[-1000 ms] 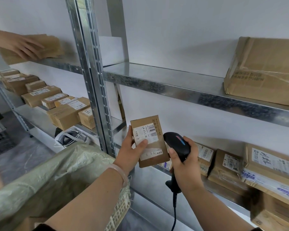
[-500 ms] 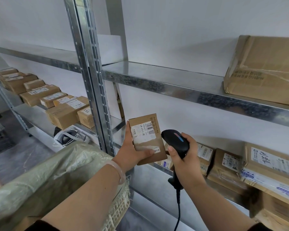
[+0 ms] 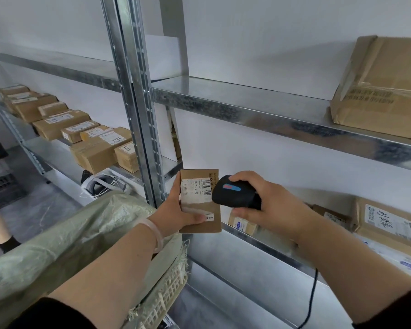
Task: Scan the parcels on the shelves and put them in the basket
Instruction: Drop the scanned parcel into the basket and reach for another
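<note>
- Left grip [image 3: 176, 210]: thumb and fingers clamped on a small brown parcel [image 3: 198, 203].
- The parcel is held upright just right of the rack post [image 3: 138, 115], above the basket's far corner, w/ the barcode label turned to the camera.
- Right grip [image 3: 271, 205]: fingers wrapped round a black scanner [image 3: 235, 193].
- The scanner is laid sideways, its head at the parcel's right edge by the barcode; contact can't be told.
- Red and blue marks are seen on the scanner's top.
- A black cable [image 3: 311, 300] is seen hanging below the right forearm.
- Basket [image 3: 166, 288]: white lattice, lined w/ a green sack [image 3: 81, 233], under the left forearm, beside the rack.
- A pale bracelet [image 3: 156, 233] is worn on the left wrist.
- Lower shelf [image 3: 247, 255]: labelled boxes [image 3: 389, 224] are seen at the right.
- Upper shelf [image 3: 247, 108]: one big box [image 3: 384, 86] is set at the far right.
- Left bay: a row of boxes [image 3: 81, 129] is laid along the shelf.
</note>
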Available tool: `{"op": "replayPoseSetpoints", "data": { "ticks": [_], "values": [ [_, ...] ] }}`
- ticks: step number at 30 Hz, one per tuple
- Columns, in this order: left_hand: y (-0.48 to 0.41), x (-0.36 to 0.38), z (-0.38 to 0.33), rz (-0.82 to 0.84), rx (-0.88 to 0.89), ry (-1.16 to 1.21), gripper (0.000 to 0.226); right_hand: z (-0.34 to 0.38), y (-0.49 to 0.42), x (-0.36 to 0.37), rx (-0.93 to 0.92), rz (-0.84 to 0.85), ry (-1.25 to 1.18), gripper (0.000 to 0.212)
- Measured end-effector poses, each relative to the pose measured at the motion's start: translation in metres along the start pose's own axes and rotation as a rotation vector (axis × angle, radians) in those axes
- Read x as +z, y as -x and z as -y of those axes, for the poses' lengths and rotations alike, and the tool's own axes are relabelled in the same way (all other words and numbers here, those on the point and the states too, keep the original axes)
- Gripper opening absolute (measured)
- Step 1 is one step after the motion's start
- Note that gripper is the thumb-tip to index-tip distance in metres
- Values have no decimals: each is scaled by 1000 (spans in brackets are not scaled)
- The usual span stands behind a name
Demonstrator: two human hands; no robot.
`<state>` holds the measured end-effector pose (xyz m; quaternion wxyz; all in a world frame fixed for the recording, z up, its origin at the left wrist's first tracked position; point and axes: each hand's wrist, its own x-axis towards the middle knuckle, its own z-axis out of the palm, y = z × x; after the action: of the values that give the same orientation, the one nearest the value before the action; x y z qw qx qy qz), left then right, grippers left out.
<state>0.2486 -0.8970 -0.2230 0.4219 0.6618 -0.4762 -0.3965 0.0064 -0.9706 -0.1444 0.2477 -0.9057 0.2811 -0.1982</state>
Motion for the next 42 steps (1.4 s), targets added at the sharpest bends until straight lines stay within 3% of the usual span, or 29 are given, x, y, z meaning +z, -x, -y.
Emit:
{"op": "replayPoseSetpoints", "data": {
  "ticks": [11,22,31,34,37,42],
  "values": [
    [12,-22,28,-7,2,-44,125,25,-25,4,-142,246,224,59],
    [28,-50,52,-105,-155,-80,130,35,-42,36,-152,277,197,61],
    [52,-84,108,-563,-537,328,128,-2,-7,91,39,199,-123,60],
    [52,-86,115,-692,-611,328,126,-15,1,101,98,184,-151,60],
    [45,-73,116,-655,-629,219,121,-28,8,102,162,118,-161,60],
    [5,-10,93,-440,-480,7,84,-58,23,96,306,-91,-240,55]
  ]
}}
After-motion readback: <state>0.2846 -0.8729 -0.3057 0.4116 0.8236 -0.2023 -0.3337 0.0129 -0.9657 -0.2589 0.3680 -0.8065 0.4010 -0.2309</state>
